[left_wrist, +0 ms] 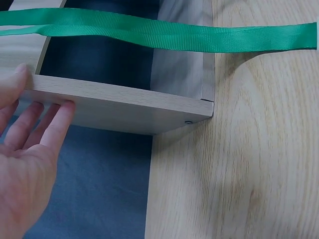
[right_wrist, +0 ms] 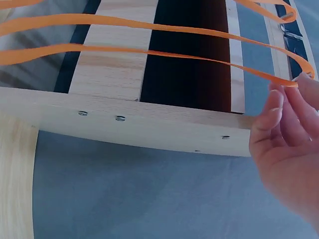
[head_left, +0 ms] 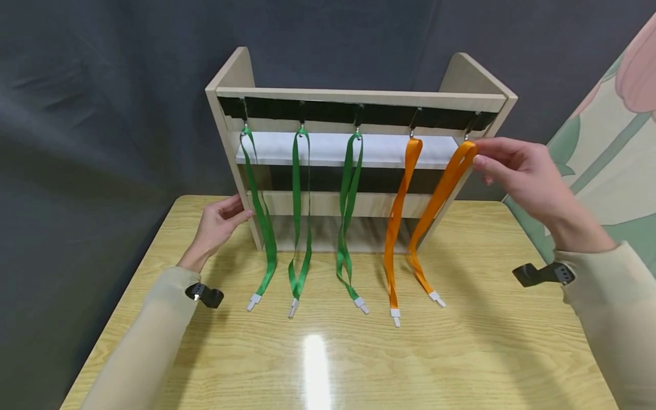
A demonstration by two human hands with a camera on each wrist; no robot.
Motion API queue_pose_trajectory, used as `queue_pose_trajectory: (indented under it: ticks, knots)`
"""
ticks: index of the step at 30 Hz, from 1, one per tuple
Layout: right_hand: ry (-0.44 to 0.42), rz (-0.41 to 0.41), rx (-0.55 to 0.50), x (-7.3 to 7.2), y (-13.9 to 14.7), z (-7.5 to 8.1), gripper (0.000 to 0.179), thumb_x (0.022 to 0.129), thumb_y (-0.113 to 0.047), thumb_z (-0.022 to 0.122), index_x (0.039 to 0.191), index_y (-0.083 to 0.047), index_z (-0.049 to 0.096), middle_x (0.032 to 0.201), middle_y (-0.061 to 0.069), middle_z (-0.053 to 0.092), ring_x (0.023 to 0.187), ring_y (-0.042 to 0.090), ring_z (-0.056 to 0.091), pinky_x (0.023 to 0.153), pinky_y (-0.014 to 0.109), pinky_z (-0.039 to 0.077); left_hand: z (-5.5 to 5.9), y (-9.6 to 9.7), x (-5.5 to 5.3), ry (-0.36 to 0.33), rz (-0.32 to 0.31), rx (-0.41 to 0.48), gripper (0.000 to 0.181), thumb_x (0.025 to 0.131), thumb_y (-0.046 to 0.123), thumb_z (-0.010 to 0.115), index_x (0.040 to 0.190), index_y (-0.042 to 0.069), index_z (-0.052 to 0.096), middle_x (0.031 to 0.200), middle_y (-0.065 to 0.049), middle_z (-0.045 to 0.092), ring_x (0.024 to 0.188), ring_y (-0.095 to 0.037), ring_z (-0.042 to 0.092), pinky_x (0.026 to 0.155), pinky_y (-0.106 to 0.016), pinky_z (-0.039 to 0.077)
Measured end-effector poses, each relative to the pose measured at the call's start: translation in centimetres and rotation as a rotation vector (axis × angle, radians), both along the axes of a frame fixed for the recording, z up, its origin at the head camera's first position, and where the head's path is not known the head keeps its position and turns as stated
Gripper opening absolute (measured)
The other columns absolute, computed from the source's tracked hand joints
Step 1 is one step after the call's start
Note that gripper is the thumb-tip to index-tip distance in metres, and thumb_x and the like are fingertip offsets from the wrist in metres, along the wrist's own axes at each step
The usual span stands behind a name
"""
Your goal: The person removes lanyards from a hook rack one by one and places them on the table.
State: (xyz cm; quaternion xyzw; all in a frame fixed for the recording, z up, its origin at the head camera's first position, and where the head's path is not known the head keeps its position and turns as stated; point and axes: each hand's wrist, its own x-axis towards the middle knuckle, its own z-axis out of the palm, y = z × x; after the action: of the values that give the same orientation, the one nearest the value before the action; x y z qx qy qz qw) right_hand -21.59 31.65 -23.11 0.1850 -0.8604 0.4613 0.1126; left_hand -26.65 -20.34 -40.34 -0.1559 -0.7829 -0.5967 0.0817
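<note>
My right hand (head_left: 528, 176) pinches the top of the rightmost orange lanyard (head_left: 445, 185) between thumb and fingers, right by its hook. In the right wrist view the fingertips (right_wrist: 275, 99) meet at one edge of that strap's loop. Low on the left, my left hand (head_left: 217, 226) holds the side panel of a wooden rack (head_left: 359, 97). Its thumb lies at the panel's front edge (left_wrist: 119, 92), with the fingers against the outer face. A second orange lanyard (head_left: 398, 210) and three green lanyards, the leftmost (head_left: 265, 225) nearest my left hand, hang from the rack's other hooks.
The rack stands at the back of a wood-grain table (head_left: 246, 359). White clips (head_left: 361, 306) at the lanyards' lower ends hang toward the tabletop. Behind is a dark cloth (head_left: 348, 45), with a flower-patterned fabric (head_left: 610, 154) at right.
</note>
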Motion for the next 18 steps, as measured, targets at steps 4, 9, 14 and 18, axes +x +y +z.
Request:
queue_pose_trajectory:
  ticks: [4,9,14,18]
  knots:
    - [-0.05,-0.004,-0.021,-0.1,0.2,0.2,0.03,0.094,-0.007,0.06,0.123,-0.002,0.062,0.102,0.004,0.066,0.075,0.017,0.057,0.066,0.015,0.051,0.9,0.3,0.6,0.011,-0.005,-0.003,0.046,0.09,0.004,0.066,0.133,-0.001,0.053,0.125,-0.021,0.057,0.107,-0.021,0.058,0.08,-0.019,0.05]
    - [-0.096,-0.008,-0.041,-0.4,0.1,0.4,0.028,0.095,-0.01,0.06,0.121,-0.002,0.063,0.101,0.003,0.068,0.081,0.015,0.062,0.069,0.016,0.052,2.2,0.8,1.6,0.024,-0.005,-0.018,0.044,0.09,0.001,0.065,0.132,-0.005,0.053,0.124,-0.025,0.057,0.107,-0.025,0.058,0.081,-0.019,0.05]
    - [-0.118,0.034,-0.092,-0.4,0.1,0.5,0.026,0.095,-0.006,0.059,0.119,0.001,0.062,0.101,0.005,0.068,0.083,0.016,0.064,0.071,0.018,0.053,2.4,1.0,1.7,0.024,-0.01,-0.023,0.044,0.09,0.0,0.064,0.132,-0.006,0.053,0.124,-0.025,0.057,0.107,-0.026,0.058,0.082,-0.021,0.05]
    - [-0.123,0.063,-0.145,-0.3,0.0,0.5,0.024,0.094,-0.003,0.059,0.116,0.006,0.061,0.1,0.007,0.069,0.082,0.016,0.065,0.069,0.019,0.053,2.3,0.9,1.6,0.017,-0.011,-0.02,0.043,0.09,0.0,0.065,0.132,-0.005,0.053,0.124,-0.024,0.057,0.107,-0.024,0.058,0.081,-0.021,0.05]
